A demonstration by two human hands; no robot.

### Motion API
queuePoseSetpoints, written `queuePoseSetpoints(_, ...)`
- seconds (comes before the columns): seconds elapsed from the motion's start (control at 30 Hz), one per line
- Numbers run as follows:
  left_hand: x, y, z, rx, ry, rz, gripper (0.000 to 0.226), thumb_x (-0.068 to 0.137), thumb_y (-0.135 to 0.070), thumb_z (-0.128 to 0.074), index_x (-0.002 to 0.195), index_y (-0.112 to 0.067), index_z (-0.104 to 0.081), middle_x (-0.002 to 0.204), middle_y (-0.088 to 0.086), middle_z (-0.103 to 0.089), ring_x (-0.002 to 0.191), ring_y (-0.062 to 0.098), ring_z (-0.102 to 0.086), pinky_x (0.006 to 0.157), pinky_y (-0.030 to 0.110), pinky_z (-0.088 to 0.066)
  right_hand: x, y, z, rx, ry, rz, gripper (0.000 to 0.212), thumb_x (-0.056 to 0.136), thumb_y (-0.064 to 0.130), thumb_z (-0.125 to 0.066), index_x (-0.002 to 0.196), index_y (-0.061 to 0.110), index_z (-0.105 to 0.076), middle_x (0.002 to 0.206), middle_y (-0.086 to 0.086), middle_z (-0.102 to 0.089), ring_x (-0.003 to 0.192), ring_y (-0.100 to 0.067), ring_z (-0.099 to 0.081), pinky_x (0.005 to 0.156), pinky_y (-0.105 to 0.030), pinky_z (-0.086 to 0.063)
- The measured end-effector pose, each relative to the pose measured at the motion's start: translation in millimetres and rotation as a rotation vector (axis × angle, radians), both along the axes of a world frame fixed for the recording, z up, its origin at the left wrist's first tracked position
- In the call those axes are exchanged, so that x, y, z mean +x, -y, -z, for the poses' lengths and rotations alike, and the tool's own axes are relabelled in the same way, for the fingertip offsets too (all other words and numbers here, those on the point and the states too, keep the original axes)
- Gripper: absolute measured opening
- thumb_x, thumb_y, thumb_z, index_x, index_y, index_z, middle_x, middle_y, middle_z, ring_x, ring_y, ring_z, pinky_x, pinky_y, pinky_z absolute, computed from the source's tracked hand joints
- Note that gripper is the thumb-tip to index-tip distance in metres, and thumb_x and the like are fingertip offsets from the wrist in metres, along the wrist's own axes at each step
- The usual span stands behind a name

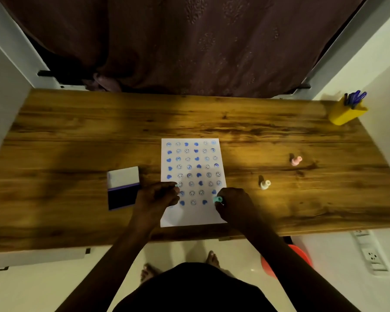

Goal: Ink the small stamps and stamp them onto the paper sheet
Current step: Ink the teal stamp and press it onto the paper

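A white paper sheet (190,212) lies on the wooden table (77,136), covered with rows of blue hearts and smiley prints. My left hand (157,197) rests on the sheet's left edge, closed around a small teal stamp (177,185) whose tip just shows. My right hand (233,204) is at the sheet's right edge, pinching another teal stamp (217,199) over the lower rows. An open ink pad (123,188) with a dark pad and a white lid sits left of the sheet. A cream stamp (265,184) and a pink stamp (296,160) stand to the right.
A yellow pen holder (346,114) with blue pens stands at the table's far right corner. A dark curtain (189,41) hangs behind the table. An orange stool (300,251) and a white power strip (369,251) are below the table's front right edge.
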State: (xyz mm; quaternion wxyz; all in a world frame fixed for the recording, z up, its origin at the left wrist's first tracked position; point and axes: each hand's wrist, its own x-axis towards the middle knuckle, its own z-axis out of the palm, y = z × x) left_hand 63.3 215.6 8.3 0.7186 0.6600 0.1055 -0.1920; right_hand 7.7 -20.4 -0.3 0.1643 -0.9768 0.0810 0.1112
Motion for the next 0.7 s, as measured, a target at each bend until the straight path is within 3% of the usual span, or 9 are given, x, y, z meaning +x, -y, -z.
queuePoseSetpoints(0.33,3.8,7.7,8.2,-0.004,-0.007,0.023,0.031,0.088,-0.006,-0.078,0.117,0.000,-0.072,0.114,0.012,-0.077,0.099,0.029,-0.078,0.072,0.027,-0.065,6.9,-3.7,17.6,-0.028,-0.058,0.039,0.031,0.091,0.032,-0.070,0.117,0.014,-0.067,0.121,-0.006,-0.072,0.106,-0.023,-0.072,0.084,-0.029,-0.060)
queuePoseSetpoints(0.53,5.7,15.9,6.0,0.020,0.020,0.059,0.034,0.088,-0.008,-0.078,0.121,-0.002,-0.069,0.122,0.008,-0.073,0.107,0.028,-0.075,0.076,0.030,-0.066,11.1,-3.6,24.8,-0.070,-0.051,0.043,0.043,0.088,0.037,-0.074,0.124,0.016,-0.064,0.123,-0.007,-0.070,0.107,-0.025,-0.071,0.081,-0.028,-0.059)
queuePoseSetpoints(0.7,4.5,20.5,-2.2,0.023,0.023,0.063,0.029,0.088,-0.007,-0.078,0.115,0.000,-0.072,0.119,0.017,-0.074,0.105,0.034,-0.074,0.070,0.023,-0.065,14.5,1.9,22.5,-0.052,-0.015,0.017,0.037,0.090,0.039,-0.070,0.118,0.015,-0.066,0.123,-0.008,-0.070,0.109,-0.025,-0.069,0.083,-0.028,-0.057)
